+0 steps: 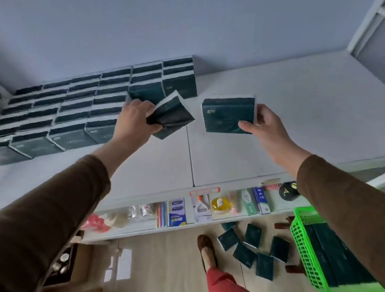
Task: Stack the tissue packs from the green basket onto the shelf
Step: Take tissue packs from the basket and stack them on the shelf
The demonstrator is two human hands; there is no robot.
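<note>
My left hand [134,120] grips a dark green tissue pack [173,115], tilted, just above the white shelf top [287,116] and right beside the stacked rows of dark green tissue packs [70,108] along the back left. My right hand [263,127] holds a second tissue pack [227,115] by its right end, level, over bare shelf to the right of the stacks. The green basket [308,249] sits at lower right, partly behind my right sleeve, with more dark packs inside.
Several tissue packs [251,249] lie scattered on the wooden floor beside the basket. A lower shelf [191,209] holds small packaged goods. A cardboard box [65,268] stands at lower left. My shoe and red trouser leg [219,280] are below.
</note>
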